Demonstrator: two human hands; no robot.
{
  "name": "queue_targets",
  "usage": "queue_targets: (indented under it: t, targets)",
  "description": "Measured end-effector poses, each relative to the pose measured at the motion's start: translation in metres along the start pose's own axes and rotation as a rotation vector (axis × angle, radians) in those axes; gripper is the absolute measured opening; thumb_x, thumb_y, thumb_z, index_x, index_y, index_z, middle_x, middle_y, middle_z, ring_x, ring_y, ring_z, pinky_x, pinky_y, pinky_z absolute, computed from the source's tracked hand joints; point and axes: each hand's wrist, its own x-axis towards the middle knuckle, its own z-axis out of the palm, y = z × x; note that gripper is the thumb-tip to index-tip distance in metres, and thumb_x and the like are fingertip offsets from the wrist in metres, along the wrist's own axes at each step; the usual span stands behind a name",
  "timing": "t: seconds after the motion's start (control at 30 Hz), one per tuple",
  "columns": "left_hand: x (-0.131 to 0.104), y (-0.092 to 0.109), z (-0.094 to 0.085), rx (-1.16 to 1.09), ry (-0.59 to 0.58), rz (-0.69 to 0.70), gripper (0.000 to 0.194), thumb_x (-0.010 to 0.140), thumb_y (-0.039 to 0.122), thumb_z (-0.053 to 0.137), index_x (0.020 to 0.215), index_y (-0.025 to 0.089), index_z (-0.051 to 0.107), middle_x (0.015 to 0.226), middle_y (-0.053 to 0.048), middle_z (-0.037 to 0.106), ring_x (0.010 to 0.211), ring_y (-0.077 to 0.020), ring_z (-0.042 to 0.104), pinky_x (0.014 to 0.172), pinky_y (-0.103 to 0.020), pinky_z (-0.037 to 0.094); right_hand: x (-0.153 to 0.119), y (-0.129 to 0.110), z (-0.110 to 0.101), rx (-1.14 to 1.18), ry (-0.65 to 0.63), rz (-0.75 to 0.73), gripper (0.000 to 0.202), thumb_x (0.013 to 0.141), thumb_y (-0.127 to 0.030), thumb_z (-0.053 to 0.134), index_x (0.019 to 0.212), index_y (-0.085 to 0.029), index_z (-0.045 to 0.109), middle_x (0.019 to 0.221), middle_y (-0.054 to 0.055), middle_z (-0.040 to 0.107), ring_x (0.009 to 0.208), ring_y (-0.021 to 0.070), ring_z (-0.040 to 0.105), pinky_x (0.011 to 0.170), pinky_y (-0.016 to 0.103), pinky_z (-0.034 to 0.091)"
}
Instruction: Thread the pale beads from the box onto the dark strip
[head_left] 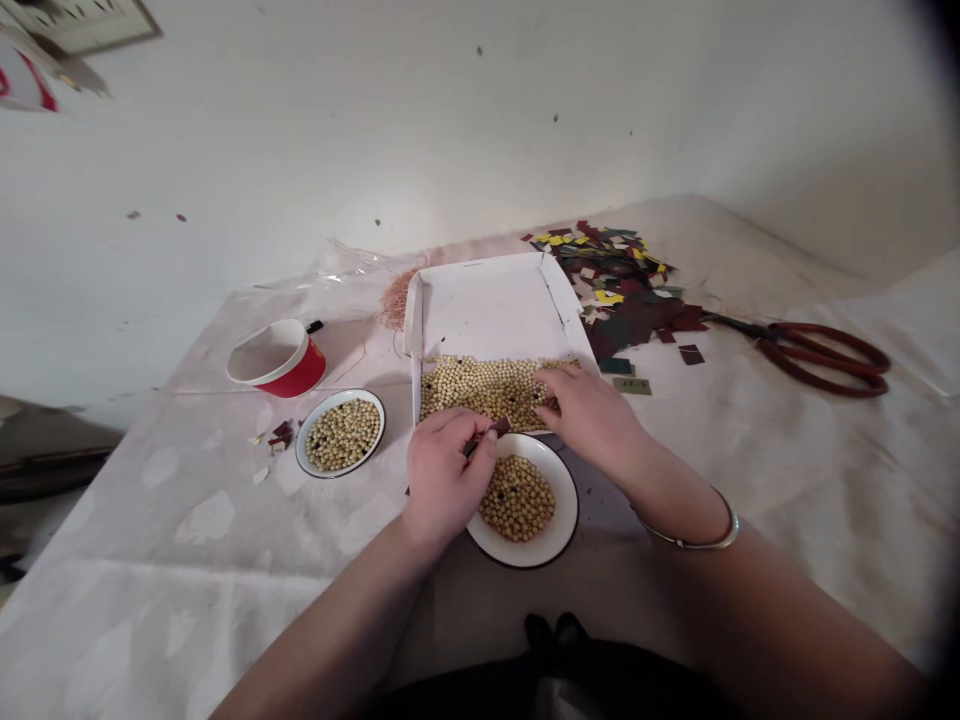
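Note:
My left hand point(454, 468) is closed, thumb and forefinger pinching a small dark red flat piece point(501, 427) over the near edge of the box. My right hand point(592, 412) reaches into the shallow white box point(487, 300), its fingers curved and thumb apart from the forefinger. The fingertips are among the pale round beads point(480, 385), a few of them dark, that fill the box's near part. Just below both hands sits a white dish point(564, 500) with a dark rim, holding more of these beads point(517, 498). My left hand partly covers that dish.
A second dish point(301, 450) of beads and a red and white paper tub point(292, 372) stand at left. Coppery strands point(396, 300) lie behind the box. To the right are a heap of coloured scraps point(630, 300) and large scissors point(825, 358). A pale cloth point(187, 540) covers the table.

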Motion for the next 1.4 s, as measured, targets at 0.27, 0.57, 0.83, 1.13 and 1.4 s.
queue_targets:
  t: [0.27, 0.57, 0.83, 1.13, 1.4]
  targets:
    - [0.0, 0.0, 0.0, 0.002, 0.005, 0.005, 0.012, 0.082, 0.02, 0.052, 0.073, 0.019, 0.059, 0.075, -0.001, 0.064, 0.075, -0.0163, 0.057, 0.07, -0.029, 0.043, 0.0, 0.001, 0.0, 0.017, -0.011, -0.017, 0.015, 0.076, -0.016, 0.058, 0.09, -0.018, 0.064, 0.092, 0.008, 0.065, 0.086, 0.0226, 0.057, 0.067, 0.032, 0.04]
    - [0.0, 0.0, 0.002, -0.001, 0.006, 0.004, 0.011, 0.082, 0.019, 0.052, 0.073, 0.019, 0.058, 0.075, -0.001, 0.064, 0.076, -0.0163, 0.057, 0.07, -0.028, 0.043, 0.001, -0.004, -0.007, 0.017, -0.084, -0.013, 0.011, 0.076, -0.013, 0.054, 0.07, -0.019, 0.061, 0.08, 0.004, 0.065, 0.078, 0.0199, 0.056, 0.062, 0.03, 0.035]
    - [0.0, 0.0, 0.0, 0.002, -0.001, -0.003, 0.012, 0.082, 0.018, 0.052, 0.072, 0.02, 0.058, 0.074, -0.001, 0.063, 0.075, -0.0161, 0.056, 0.069, -0.028, 0.042, -0.001, -0.007, -0.011, 0.261, 0.03, -0.024, 0.008, 0.077, -0.014, 0.057, 0.07, -0.019, 0.056, 0.075, 0.002, 0.06, 0.071, 0.0159, 0.054, 0.06, 0.028, 0.037]
    - [0.001, 0.0, 0.0, -0.017, 0.002, 0.003, 0.012, 0.083, 0.02, 0.051, 0.076, 0.018, 0.06, 0.076, -0.002, 0.062, 0.075, -0.0166, 0.055, 0.068, -0.028, 0.042, -0.011, -0.03, -0.017, 0.479, 0.17, -0.486, 0.013, 0.081, -0.014, 0.057, 0.069, -0.019, 0.053, 0.074, 0.0, 0.055, 0.077, 0.0144, 0.051, 0.072, 0.028, 0.039]
    - [0.0, -0.002, 0.001, -0.024, 0.014, -0.004, 0.013, 0.085, 0.021, 0.049, 0.077, 0.019, 0.06, 0.077, -0.002, 0.063, 0.077, -0.0168, 0.056, 0.069, -0.028, 0.042, -0.011, -0.031, -0.014, 0.344, 0.176, -0.46, 0.018, 0.085, -0.017, 0.051, 0.067, -0.02, 0.053, 0.075, 0.002, 0.055, 0.079, 0.0154, 0.049, 0.075, 0.029, 0.039]
